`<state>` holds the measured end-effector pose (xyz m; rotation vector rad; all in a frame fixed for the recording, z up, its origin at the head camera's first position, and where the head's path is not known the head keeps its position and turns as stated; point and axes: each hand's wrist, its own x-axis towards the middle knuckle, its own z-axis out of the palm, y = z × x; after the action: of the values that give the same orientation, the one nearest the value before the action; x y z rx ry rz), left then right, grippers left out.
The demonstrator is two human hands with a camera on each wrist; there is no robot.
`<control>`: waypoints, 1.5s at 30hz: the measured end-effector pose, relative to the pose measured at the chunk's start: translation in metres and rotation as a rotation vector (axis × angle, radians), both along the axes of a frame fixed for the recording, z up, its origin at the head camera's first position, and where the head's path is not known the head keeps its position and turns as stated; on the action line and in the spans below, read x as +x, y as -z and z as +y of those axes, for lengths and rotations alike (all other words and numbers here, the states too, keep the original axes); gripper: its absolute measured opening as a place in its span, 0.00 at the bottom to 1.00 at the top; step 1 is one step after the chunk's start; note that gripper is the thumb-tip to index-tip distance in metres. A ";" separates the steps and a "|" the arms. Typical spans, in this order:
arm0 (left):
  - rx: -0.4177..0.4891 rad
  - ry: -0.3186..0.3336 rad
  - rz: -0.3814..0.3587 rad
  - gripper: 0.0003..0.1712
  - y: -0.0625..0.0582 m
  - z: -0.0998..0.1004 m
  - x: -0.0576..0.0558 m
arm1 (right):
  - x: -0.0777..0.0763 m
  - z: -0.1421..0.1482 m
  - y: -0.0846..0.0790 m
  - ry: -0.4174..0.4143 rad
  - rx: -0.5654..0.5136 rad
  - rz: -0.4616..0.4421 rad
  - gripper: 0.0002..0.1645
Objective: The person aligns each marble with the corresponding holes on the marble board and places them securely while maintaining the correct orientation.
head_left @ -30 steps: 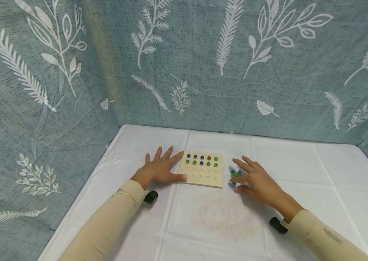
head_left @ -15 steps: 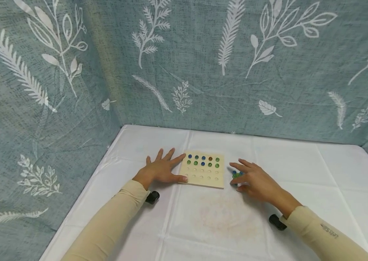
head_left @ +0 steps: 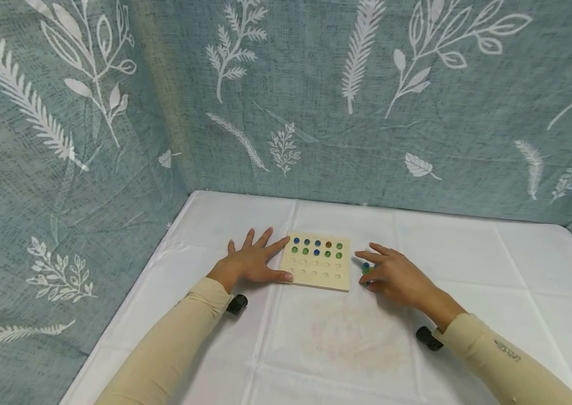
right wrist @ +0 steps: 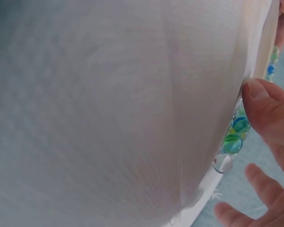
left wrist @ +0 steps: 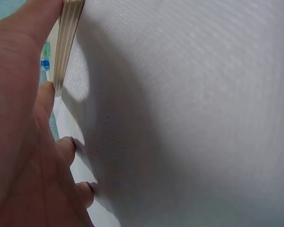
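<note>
A pale wooden board [head_left: 315, 268] with rows of round hollows lies on the table. Blue, green and one amber marble [head_left: 329, 244] fill its two far rows; the two near rows hold none. My left hand [head_left: 250, 264] is spread flat at the board's left side, thumb on the near corner and index finger at the far one. To the right of the board, my right hand [head_left: 400, 278] reaches over a small cluster of marbles [right wrist: 233, 144], thumb and index fingertips close together among them. Whether a marble is pinched there, I cannot tell. The hand partly hides the cluster.
A white cloth [head_left: 347, 349] covers the table, with a faint reddish stain in front of the board. Behind and to the left hangs a teal curtain [head_left: 316, 169] with white leaf prints. Dark wrist cameras [head_left: 429, 338] sit under both wrists.
My right hand has moved slightly left, and its thumb and index finger have drawn closer together over the marbles. The left hand stays in place on the board.
</note>
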<state>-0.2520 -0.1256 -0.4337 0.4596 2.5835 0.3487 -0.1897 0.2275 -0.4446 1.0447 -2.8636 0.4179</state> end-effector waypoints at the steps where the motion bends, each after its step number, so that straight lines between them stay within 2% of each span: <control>1: -0.001 0.002 -0.001 0.57 0.000 0.000 0.000 | 0.000 0.000 0.000 -0.003 -0.002 0.001 0.14; 9: -0.007 0.001 0.002 0.57 0.000 0.001 -0.001 | 0.000 -0.001 -0.002 -0.002 -0.057 -0.027 0.14; 18: -0.008 -0.003 0.002 0.57 0.000 0.001 0.000 | -0.001 -0.006 -0.005 0.019 -0.103 -0.102 0.14; 45: -0.019 -0.005 0.020 0.56 0.003 0.000 0.000 | -0.007 -0.021 -0.012 0.003 -0.132 -0.099 0.16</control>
<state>-0.2519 -0.1254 -0.4363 0.4523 2.6052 0.3224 -0.1966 0.2066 -0.4324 1.0250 -2.8748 0.6666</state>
